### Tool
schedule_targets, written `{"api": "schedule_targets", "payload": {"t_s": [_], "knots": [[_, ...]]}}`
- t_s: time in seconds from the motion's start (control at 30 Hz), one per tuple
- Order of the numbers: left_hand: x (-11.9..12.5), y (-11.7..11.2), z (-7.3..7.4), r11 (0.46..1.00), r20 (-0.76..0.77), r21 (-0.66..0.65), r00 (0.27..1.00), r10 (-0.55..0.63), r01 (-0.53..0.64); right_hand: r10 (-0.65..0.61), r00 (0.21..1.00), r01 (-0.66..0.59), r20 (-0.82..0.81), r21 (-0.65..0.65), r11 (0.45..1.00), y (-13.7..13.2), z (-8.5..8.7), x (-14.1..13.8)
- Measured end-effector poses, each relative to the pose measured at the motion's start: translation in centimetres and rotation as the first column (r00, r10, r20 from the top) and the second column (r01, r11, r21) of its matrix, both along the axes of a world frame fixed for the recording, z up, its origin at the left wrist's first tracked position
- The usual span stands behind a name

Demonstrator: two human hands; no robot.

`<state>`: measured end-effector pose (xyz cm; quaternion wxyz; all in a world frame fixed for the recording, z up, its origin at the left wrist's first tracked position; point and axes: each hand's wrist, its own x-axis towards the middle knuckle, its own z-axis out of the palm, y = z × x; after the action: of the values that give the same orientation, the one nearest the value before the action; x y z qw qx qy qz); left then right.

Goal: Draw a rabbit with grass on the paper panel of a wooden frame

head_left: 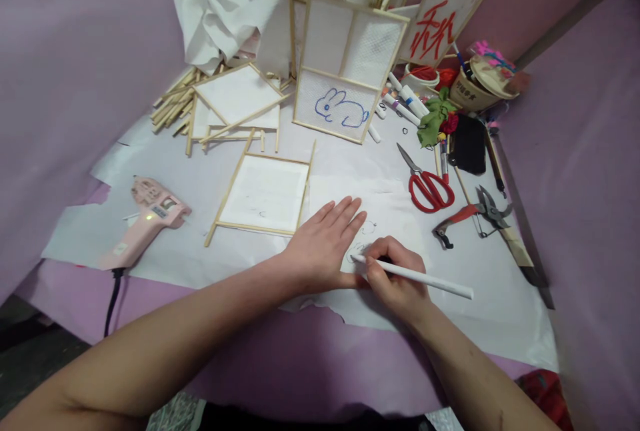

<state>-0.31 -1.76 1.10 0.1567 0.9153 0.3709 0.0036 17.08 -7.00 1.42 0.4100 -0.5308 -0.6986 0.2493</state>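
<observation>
My left hand [325,244] lies flat on the white paper sheet [395,191], fingers stretched out and together. Right beside it, my right hand [395,277] is closed round a white marker pen [425,279], its tip touching the paper next to faint pen lines [367,225]. A wooden-framed paper panel [263,194] lies flat just beyond my left hand.
A pink glue gun [147,217] lies at the left, its cord over the table edge. Red scissors [427,187] and pliers [473,214] lie at the right. Behind stand framed panels, one with a blue rabbit [340,107]; wooden sticks [173,107], markers [405,101], crumpled paper.
</observation>
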Motion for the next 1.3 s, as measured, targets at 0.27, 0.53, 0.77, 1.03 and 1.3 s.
{"api": "schedule_targets", "payload": {"t_s": [0.27,0.53,0.77,1.03,1.3], "knots": [[-0.05,-0.05,-0.02,1.000,-0.005,0.000,1.000,-0.001,0.001,0.004,1.000,-0.004,0.004,0.017,1.000,0.01,0.12,-0.07],[0.01,-0.04,0.01,1.000,0.005,-0.001,1.000,0.003,-0.003,-0.001,1.000,0.001,0.011,0.026,1.000,0.02,0.18,-0.11],[0.01,-0.03,0.23,1.000,-0.015,-0.023,1.000,0.003,-0.004,-0.007,1.000,0.007,0.018,0.016,1.000,-0.05,-0.01,-0.01],[-0.02,-0.01,0.27,1.000,-0.023,-0.026,1.000,0.001,-0.002,-0.004,1.000,0.003,0.019,0.019,1.000,-0.03,0.01,-0.12],[0.05,-0.01,0.19,1.000,-0.010,-0.019,1.000,0.005,-0.006,-0.030,0.999,0.029,0.029,0.006,1.000,-0.12,-0.32,-0.01]]}}
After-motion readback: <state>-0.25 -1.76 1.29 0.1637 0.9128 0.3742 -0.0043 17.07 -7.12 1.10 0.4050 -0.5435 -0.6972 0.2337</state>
